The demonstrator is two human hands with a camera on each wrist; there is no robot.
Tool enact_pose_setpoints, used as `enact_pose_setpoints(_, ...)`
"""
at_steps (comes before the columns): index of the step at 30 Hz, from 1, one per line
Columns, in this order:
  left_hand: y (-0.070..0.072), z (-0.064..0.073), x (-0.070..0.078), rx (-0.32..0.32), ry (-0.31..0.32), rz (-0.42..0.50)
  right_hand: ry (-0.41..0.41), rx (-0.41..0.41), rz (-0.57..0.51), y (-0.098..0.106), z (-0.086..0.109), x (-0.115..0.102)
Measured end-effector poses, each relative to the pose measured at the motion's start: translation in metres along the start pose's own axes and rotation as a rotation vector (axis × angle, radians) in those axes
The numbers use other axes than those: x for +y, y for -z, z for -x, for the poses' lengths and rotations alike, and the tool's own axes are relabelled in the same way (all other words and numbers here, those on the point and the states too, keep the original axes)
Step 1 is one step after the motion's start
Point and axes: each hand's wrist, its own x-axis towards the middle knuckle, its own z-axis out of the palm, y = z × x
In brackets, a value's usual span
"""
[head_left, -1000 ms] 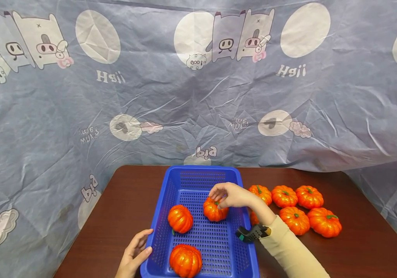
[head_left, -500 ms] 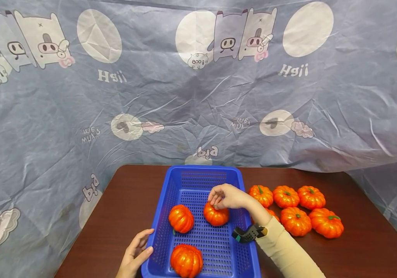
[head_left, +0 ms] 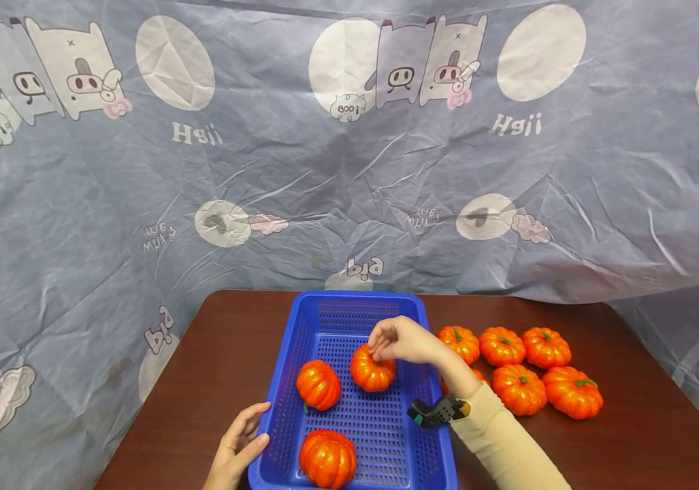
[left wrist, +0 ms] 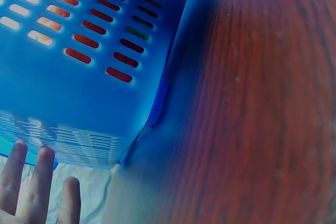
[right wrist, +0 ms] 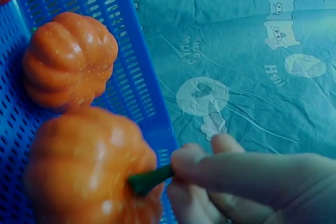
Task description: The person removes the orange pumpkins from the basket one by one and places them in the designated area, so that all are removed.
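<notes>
My right hand (head_left: 407,340) pinches the green stem (right wrist: 149,179) of a small orange pumpkin (head_left: 374,371) between thumb and fingers, inside the blue plastic basket (head_left: 290,347). Two more pumpkins lie in the basket: one on its side (head_left: 318,386) to the left of the held one, another (head_left: 327,459) near the front. At the basket's left side my left hand (head_left: 235,446) rests with fingertips right at the rim, thumb apart from the fingers. The left wrist view shows straight fingers (left wrist: 39,187) beside the basket's slotted wall.
Right of the basket, several pumpkins (head_left: 517,389) stand in two rows on the dark brown table (head_left: 619,354), one partly hidden by my right forearm. A grey printed cloth (head_left: 337,170) hangs behind the table. My right wrist wears a black strap (head_left: 437,412).
The held pumpkin first dipped slightly toward me, then shifted left and a little up with my right hand. My left hand stays at the rim.
</notes>
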Motion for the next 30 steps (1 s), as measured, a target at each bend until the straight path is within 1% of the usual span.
enact_pose_setpoints(9, 0.001, 0.0, 0.0, -0.008, -0.007, -0.009, 0.016, 0.107, 0.015, 0.008, 0.013, -0.013)
enact_pose_setpoints(13, 0.001, 0.0, -0.001, -0.013, -0.018, -0.016, 0.028, 0.153, -0.029, 0.012, 0.021, -0.021)
enact_pose_setpoints(16, 0.001, 0.001, -0.002, -0.004, -0.022, -0.03, 0.04, 0.187, -0.071, 0.014, 0.028, -0.027)
enact_pose_setpoints(19, 0.001, 0.001, -0.003, 0.011, -0.017, -0.045, 0.047, 0.233, -0.095, 0.017, 0.037, -0.032)
enact_pose_setpoints(22, 0.0, 0.001, -0.002, 0.026, 0.0, -0.05, 0.057, 0.285, -0.081, 0.019, 0.046, -0.034)
enact_pose_setpoints(26, 0.0, 0.001, -0.001, 0.03, 0.01, -0.052, 0.069, 0.352, -0.06, 0.022, 0.059, -0.036)
enact_pose_setpoints(30, 0.0, 0.001, -0.001, 0.022, 0.006, -0.039, 0.083, 0.407, -0.083, 0.023, 0.074, -0.038)
